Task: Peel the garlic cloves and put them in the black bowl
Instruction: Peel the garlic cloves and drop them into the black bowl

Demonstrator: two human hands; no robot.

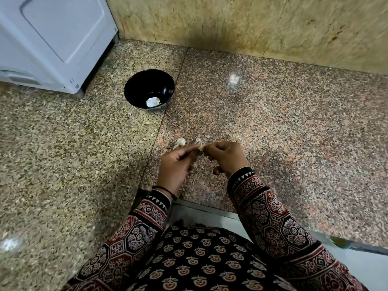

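Observation:
My left hand (176, 166) and my right hand (225, 157) meet above the granite counter and pinch a small garlic clove (202, 147) between their fingertips. Most of the clove is hidden by the fingers. Just beyond the hands lies another piece of garlic (180, 142) with its skin on, and bits of papery peel (202, 138) lie beside it. The black bowl (134, 89) stands farther back to the left, with a few pale peeled cloves (152, 101) on its white bottom.
A white appliance (52, 38) stands at the back left on the counter (273, 127). A stone wall (252, 24) runs along the back. The counter's front edge (210, 208) is just below my wrists.

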